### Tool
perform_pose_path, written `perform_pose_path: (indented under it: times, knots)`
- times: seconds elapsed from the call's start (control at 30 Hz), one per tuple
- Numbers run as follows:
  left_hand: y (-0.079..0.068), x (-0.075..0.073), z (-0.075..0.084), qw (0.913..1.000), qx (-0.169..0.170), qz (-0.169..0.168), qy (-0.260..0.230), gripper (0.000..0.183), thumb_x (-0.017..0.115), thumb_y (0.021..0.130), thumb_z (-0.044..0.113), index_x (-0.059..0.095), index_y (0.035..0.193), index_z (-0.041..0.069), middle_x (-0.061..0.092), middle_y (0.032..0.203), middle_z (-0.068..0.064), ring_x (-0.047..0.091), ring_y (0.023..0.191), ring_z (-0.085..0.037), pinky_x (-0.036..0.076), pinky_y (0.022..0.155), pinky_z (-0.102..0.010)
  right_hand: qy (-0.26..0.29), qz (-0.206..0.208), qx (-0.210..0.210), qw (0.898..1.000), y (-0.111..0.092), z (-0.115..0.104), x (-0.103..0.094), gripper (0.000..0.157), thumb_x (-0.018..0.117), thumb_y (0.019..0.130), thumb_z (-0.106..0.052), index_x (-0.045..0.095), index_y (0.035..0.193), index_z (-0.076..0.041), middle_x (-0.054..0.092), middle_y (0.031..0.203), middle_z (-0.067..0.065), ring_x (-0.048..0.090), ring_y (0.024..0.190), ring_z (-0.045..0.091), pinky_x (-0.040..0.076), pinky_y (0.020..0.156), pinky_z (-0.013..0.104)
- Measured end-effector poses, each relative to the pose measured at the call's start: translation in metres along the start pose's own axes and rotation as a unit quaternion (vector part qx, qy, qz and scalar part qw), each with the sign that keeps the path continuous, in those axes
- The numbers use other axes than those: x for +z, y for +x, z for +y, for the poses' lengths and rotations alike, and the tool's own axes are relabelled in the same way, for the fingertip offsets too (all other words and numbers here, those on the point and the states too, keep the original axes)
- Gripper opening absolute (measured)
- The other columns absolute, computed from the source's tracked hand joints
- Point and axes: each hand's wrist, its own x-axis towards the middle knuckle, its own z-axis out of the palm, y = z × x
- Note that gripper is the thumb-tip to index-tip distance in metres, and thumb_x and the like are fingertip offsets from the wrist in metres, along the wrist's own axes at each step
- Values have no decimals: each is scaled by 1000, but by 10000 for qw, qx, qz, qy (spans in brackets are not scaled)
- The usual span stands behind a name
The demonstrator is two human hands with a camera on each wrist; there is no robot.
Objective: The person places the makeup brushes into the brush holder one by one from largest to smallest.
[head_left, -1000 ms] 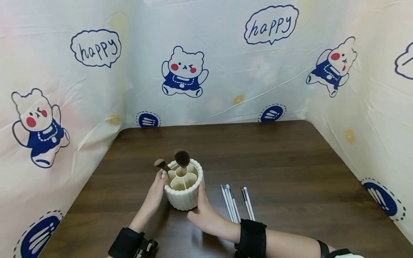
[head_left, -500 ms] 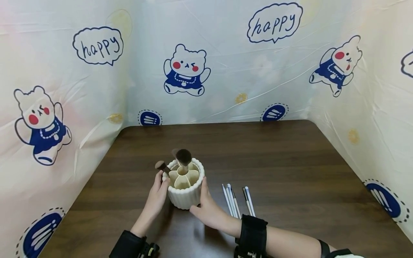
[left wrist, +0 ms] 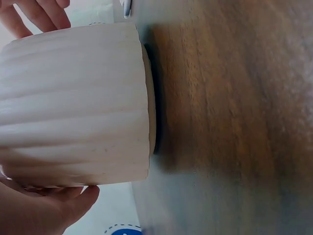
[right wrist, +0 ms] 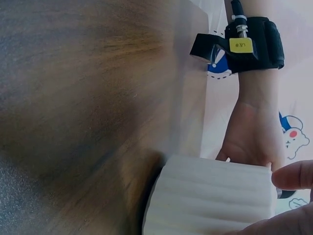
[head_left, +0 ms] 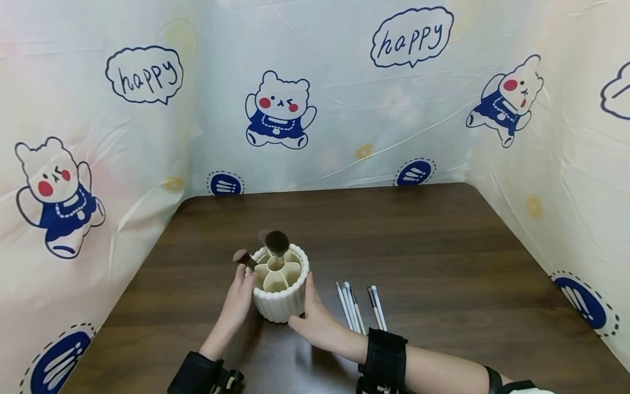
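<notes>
A white ribbed round brush holder (head_left: 279, 306), divided inside into compartments, stands upright on the table. My left hand (head_left: 238, 298) grips its left side, near the rim. Along the opposite wall, the fingers of my right hand (head_left: 320, 325) curve, with the thumb toward the front. A makeup brush with a round dark head (head_left: 276, 243) rises from the holder's middle. Just behind it shows another, partly hidden brush head (head_left: 263, 235). A third brush (head_left: 244, 258) leans out over the left rim. In the left wrist view, a narrower base (left wrist: 151, 103) shows under the ribbed wall.
Several slim light-handled brushes (head_left: 351, 306) lie on the brown wooden table (head_left: 443, 246) right of the holder, with another small group (head_left: 377, 306) beside them. A printed curtain (head_left: 334, 98) surrounds the table at the back and sides.
The holder has turned slightly: the rear brush head has come out to the left and the left brush has swung toward the front. My left fingers have shifted on the rim.
</notes>
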Motion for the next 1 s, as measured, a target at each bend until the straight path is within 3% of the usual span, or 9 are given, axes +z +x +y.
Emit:
perform_pose_path:
  times: [0.27, 0.4, 0.5, 0.6, 0.77, 1.0]
  knots:
    - [-7, 0, -4, 10000, 3, -20, 7, 64, 30, 100, 26, 5, 152, -2, 6, 158, -24, 6, 147, -37, 12, 119, -53, -51, 111, -35, 9999, 2, 0, 0, 99, 53, 78, -10, -14, 149, 4, -7, 157, 29, 5, 146, 40, 18, 115, 58]
    - [-7, 2, -6, 9999, 141, 49, 56, 55, 29, 102, 26, 18, 148, 0, 17, 157, -23, 13, 146, -33, 18, 117, -52, -76, 125, -38, 9999, 2, 1, -2, 98, 53, 78, -10, -12, 149, 4, -5, 157, 29, 6, 146, 40, 19, 115, 58]
    - [-6, 4, -7, 9992, 306, 196, 151, 39, 29, 103, 26, 31, 134, 3, 37, 140, -20, 30, 132, -26, 29, 106, -44, -142, 166, -81, 9997, 3, 1, -4, 96, 53, 78, -10, -8, 150, 6, -1, 157, 31, 8, 146, 41, 20, 114, 59]
    - [-5, 5, -8, 9981, 409, 364, 287, 29, 29, 103, 24, 36, 124, 5, 44, 122, -16, 38, 116, -22, 33, 94, -34, -214, 212, -168, 9994, 4, 2, -7, 91, 52, 79, -9, -2, 150, 7, 6, 156, 31, 15, 144, 42, 24, 113, 58]
    - [-4, 6, -9, 9963, 496, 575, 395, 21, 31, 102, 21, 38, 114, 6, 44, 100, -11, 41, 103, -22, 33, 81, -27, -193, 254, -308, 9990, 7, 5, -11, 82, 50, 82, -8, 5, 149, 7, 18, 151, 32, 28, 138, 43, 31, 109, 55]
    - [-4, 6, -11, 9969, 514, 547, 250, 16, 33, 102, 20, 37, 109, 7, 36, 87, -4, 42, 88, -16, 33, 71, -24, -87, 295, -295, 9991, 9, 8, -12, 81, 50, 82, -7, 6, 149, 7, 20, 151, 31, 30, 136, 43, 32, 110, 55]
